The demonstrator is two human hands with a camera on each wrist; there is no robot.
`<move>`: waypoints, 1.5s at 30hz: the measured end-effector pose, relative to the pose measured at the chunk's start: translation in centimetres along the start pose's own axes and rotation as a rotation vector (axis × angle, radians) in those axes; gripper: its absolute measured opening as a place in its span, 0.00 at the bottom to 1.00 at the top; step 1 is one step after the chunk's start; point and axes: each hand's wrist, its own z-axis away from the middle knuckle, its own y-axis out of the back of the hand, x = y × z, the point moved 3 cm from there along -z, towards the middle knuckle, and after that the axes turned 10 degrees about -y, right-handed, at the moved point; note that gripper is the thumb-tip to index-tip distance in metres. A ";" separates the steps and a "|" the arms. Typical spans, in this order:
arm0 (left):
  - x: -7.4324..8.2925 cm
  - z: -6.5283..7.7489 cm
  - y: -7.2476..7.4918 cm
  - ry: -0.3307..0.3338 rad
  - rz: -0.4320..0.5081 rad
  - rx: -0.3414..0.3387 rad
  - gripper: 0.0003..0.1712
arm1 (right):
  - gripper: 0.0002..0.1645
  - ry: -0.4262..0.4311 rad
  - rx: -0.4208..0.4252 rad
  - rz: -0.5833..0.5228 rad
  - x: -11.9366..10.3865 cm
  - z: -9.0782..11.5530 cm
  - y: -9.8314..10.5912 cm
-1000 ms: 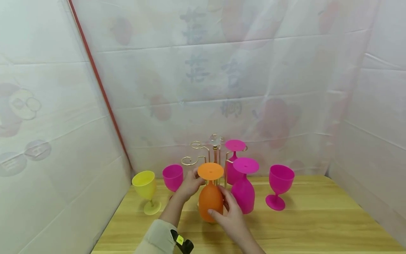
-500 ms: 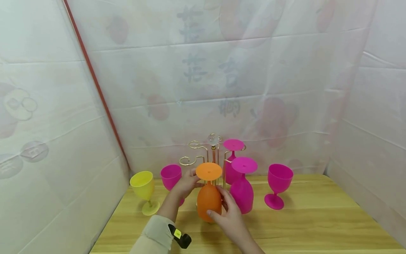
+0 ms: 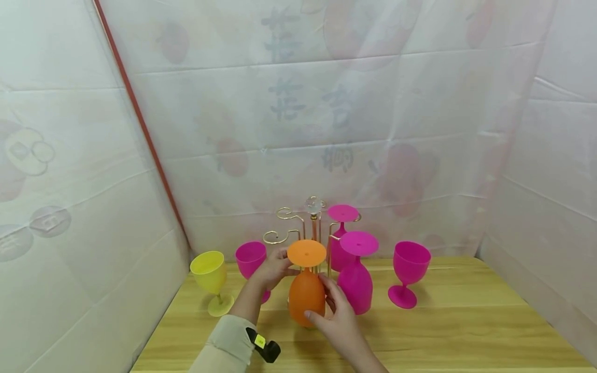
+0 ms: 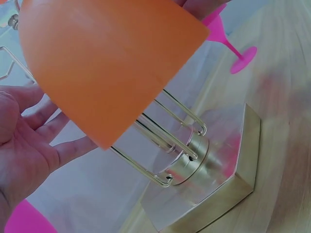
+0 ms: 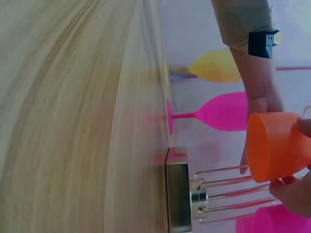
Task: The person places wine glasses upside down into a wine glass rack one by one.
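An orange plastic goblet [image 3: 307, 299] is held upside down at the front of a gold wire glass rack [image 4: 187, 165]. My right hand [image 3: 342, 322] grips its bowl, thumb on the near side, fingers round the right. The bowl's rim [image 5: 257, 147] is above the rack's base, apart from it. Behind the goblet on the left, my left hand [image 3: 272, 269] reaches to the rack wires. Its fingers [image 4: 73, 148] look extended, tips hidden by the bowl; whether they touch wire or goblet I cannot tell. Two magenta goblets [image 3: 356, 280] hang upside down on the rack's right.
An upright yellow goblet [image 3: 211, 274] and a magenta goblet [image 3: 252, 259] stand left of the rack. Another magenta goblet [image 3: 411, 264] stands upright on the right. Curled wire arms [image 3: 276, 237] stick out at the rack's left. All stand on a wooden table [image 3: 448, 336] before draped sheeting.
The whole view shifts slightly left as the head moves. Both hands and the orange goblet keep nearly the same place by the rack.
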 end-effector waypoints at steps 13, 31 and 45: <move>0.1 0.2 0.1 -0.035 -0.007 -0.017 0.22 | 0.50 -0.012 -0.001 -0.018 0.1 0.1 0.1; -0.5 0.3 0.0 -0.080 0.012 0.006 0.22 | 0.50 -0.042 0.035 0.012 0.0 0.1 1.0; -0.5 0.8 -0.5 -0.094 0.023 0.049 0.25 | 0.48 -0.006 0.065 0.009 0.0 -0.2 1.8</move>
